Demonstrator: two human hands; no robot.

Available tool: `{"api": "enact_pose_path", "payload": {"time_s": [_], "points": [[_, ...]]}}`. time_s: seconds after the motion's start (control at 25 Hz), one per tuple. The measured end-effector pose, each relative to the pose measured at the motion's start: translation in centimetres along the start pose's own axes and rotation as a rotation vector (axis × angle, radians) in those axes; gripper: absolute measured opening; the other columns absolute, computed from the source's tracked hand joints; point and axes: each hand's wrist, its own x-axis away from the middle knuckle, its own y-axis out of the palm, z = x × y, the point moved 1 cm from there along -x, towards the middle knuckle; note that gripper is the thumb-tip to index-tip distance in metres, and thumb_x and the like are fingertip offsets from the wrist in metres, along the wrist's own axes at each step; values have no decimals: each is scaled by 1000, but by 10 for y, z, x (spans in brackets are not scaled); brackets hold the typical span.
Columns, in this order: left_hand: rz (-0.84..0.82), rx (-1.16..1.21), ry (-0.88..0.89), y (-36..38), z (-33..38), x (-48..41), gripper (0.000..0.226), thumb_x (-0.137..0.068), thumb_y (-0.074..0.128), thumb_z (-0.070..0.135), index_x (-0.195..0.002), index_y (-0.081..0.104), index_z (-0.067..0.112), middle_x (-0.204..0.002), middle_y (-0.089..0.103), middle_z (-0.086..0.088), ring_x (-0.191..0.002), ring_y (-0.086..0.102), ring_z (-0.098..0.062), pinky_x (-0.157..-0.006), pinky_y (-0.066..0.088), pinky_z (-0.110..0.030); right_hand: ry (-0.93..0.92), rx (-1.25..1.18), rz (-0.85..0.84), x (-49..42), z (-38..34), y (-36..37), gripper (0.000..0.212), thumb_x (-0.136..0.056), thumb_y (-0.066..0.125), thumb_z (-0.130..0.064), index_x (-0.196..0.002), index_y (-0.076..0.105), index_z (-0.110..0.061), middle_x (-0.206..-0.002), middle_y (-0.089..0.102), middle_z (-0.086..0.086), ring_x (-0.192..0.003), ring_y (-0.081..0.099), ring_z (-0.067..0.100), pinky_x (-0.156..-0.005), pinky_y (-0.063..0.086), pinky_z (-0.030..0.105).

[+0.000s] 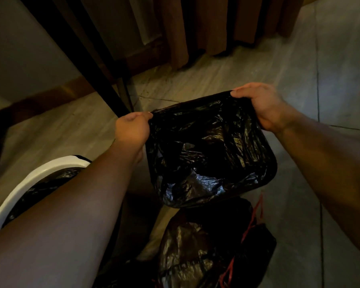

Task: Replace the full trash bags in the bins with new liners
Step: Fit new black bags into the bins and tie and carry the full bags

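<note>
The fitting of the black liner (210,148) is judged in hand: spread between the hands, apparently over a hidden bin, it is pinched at its far rim by the left hand (133,127) and the right hand (262,104), and that rim must next be tucked down evenly.

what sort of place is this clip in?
Likely a bedroom or hotel room, not certain: floor-length brown curtains, pale tiled floor, and a white bin near the black liner that the left hand and right hand grip.
</note>
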Motion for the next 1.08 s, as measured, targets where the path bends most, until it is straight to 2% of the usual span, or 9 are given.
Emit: {"api": "enact_pose_path", "payload": {"time_s": [0.12, 0.32, 0.48, 0.6, 0.68, 0.8, 0.88, 0.96, 1.08], "points": [[-191, 93, -330, -5, 5, -1, 42, -82, 67, 22, -123, 72, 12, -114, 78, -5, -105, 75, -24, -89, 61, -41, 77, 29, -62, -4, -3, -1, 7, -89, 70, -2, -94, 71, 2, -85, 70, 18, -74, 74, 28, -70, 63, 40], [-324, 95, -557, -4, 11, -3, 23, -84, 58, 13, -85, 80, 5, -94, 79, -11, -75, 80, -29, -64, 63, -46, 376, 59, -197, -8, -18, -8, 23, -89, 66, -11, -108, 75, -1, -96, 79, 12, -85, 79, 24, -71, 65, 36], [-237, 61, -616, 0, 9, -1, 40, -85, 59, 11, -122, 74, 9, -114, 78, -10, -91, 79, -30, -75, 64, -50, 449, 31, -146, -13, -19, -8, 28, -73, 71, -10, -98, 77, 0, -78, 77, 9, -76, 78, 25, -67, 64, 38], [-201, 43, -608, 4, 9, 3, 49, -83, 58, 6, -130, 68, 8, -118, 76, -10, -97, 77, -31, -71, 64, -48, 453, 40, -84, -14, -15, -9, 21, -67, 71, -10, -82, 83, -2, -72, 75, 8, -68, 77, 24, -63, 63, 38], [-176, 26, -595, 7, 7, 7, 45, -87, 58, 9, -131, 66, 8, -115, 76, -11, -95, 76, -30, -64, 64, -47, 472, 74, -6, -14, -6, -11, 16, -75, 66, -8, -81, 80, -3, -71, 71, 6, -64, 74, 22, -67, 62, 36], [-135, 85, -564, 9, 8, 18, 39, -96, 56, 21, -133, 65, 12, -108, 77, -8, -90, 76, -28, -66, 65, -43, 476, 120, 21, -9, 1, -11, 18, -92, 57, -16, -100, 70, -6, -92, 72, 9, -76, 75, 22, -87, 55, 34], [-4, 110, -432, 3, 13, 32, 44, -99, 52, 34, -140, 60, 20, -112, 73, -1, -93, 71, -21, -70, 59, -36, 497, 117, -11, 5, -2, -15, 40, -89, 66, -35, -117, 68, -6, -108, 78, 13, -94, 78, 26, -90, 57, 41], [66, 113, -263, -10, 12, 67, 48, -92, 56, 52, -135, 62, 31, -115, 73, 3, -96, 69, -18, -75, 54, -35, 370, 163, 28, 25, -7, -27, 53, -87, 66, -52, -124, 68, -14, -116, 77, 12, -96, 77, 24, -80, 57, 41], [24, 0, -118, -30, -15, 148, 64, -72, 63, 71, -132, 56, 49, -128, 68, 15, -115, 67, -13, -98, 56, -44, 36, 203, 121, 81, -1, -36, 36, -86, 69, -51, -116, 74, -31, -116, 77, 0, -99, 77, 18, -78, 56, 33]]}}
